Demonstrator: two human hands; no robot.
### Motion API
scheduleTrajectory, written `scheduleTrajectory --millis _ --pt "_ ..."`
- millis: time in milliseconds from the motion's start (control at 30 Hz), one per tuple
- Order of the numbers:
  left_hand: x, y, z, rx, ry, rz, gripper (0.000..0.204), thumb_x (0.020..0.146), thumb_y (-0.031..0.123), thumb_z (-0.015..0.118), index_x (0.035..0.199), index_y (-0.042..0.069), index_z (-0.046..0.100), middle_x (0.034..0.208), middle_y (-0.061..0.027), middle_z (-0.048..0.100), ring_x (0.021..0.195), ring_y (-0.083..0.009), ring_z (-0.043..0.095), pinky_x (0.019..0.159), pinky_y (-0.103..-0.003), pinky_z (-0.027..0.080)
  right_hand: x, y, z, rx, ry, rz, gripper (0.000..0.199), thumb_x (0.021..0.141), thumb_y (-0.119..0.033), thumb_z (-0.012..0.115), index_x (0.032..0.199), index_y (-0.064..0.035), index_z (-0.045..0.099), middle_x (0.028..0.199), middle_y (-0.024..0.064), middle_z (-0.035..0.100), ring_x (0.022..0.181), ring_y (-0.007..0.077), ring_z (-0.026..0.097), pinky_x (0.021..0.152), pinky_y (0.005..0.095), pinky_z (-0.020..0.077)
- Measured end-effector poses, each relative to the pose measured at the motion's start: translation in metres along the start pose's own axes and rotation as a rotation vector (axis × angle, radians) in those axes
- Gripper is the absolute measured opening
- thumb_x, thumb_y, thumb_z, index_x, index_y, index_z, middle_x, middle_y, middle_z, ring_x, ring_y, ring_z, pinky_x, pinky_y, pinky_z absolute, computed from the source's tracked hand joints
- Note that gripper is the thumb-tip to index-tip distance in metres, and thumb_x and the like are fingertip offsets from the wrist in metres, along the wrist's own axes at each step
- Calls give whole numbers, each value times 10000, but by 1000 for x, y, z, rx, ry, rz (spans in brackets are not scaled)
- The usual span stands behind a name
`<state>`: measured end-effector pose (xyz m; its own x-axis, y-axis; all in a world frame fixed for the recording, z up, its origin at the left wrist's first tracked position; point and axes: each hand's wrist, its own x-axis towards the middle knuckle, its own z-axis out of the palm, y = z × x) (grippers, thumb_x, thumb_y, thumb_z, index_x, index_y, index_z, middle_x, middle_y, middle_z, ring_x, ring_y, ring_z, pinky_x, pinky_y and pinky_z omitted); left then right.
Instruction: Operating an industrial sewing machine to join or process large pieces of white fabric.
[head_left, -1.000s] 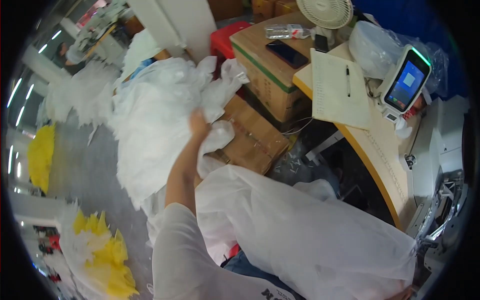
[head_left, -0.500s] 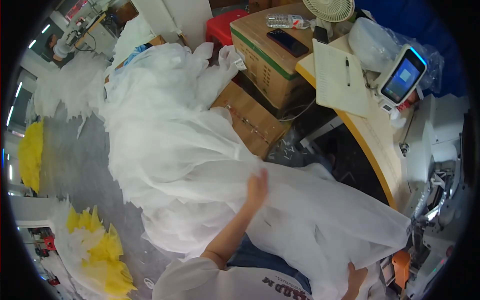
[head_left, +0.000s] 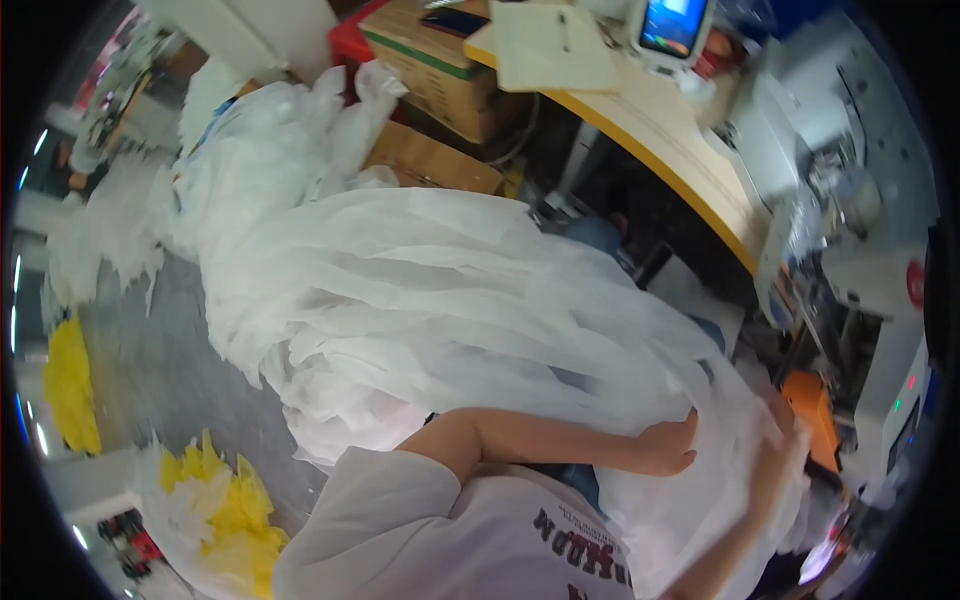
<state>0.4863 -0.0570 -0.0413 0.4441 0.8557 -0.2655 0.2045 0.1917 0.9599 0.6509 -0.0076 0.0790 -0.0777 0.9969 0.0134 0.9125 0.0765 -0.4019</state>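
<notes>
A big heap of thin white sheer fabric stretches from the back left across my lap to the right side. My left hand is closed at the fabric's edge, its fingers curled round a fold beside my lap. My right hand is at the far right end of the same fabric, near an orange part of the machine. Motion smears its fingers, so their grip does not show.
A curved table with a yellow edge holds a notepad, a pen and a lit screen device. A white machine stands at the right. Cardboard boxes sit behind the heap. Yellow fabric piles lie at the left.
My left hand has moved right and toward me, from the middle of the fabric to its right part. My right hand has risen, and the fabric has been drawn rightward. The view has shifted.
</notes>
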Motion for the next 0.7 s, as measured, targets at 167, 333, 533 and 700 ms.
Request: scheduleTrajectory --millis 167,333,533,700 --pt "-17 -43 28 -240 -398 410 525 797 190 545 1233 -61 395 1030 -243 561 982 -368 540 830 -404 438 55 -217 228 -300 -496 -623 456 683 -241 700 1056 -11 570 968 159 599 889 319 577 793 418 467" --pt "-122 -12 -150 237 -52 275 450 727 226 659 1117 43 530 1108 -153 542 1023 -307 527 888 -413 423 72 -176 245 57 -208 -635 332 667 -85 677 986 -32 606 875 128 613 801 273 596 726 337 485" --pt "-92 -31 -263 855 672 121 388 717 115 644 1088 60 545 1045 -127 567 893 -314 562 751 -395 465 73 -187 173 867 -161 -118 357 665 105 557 990 -35 606 831 23 580 771 127 556 662 230 438" --pt "-55 34 -265 637 415 211 263 704 32 638 964 61 617 877 -112 607 738 -308 578 664 -355 478 50 -139 87 762 74 302 335 717 111 514 1014 -26 590 848 -6 567 754 51 532 638 188 417"
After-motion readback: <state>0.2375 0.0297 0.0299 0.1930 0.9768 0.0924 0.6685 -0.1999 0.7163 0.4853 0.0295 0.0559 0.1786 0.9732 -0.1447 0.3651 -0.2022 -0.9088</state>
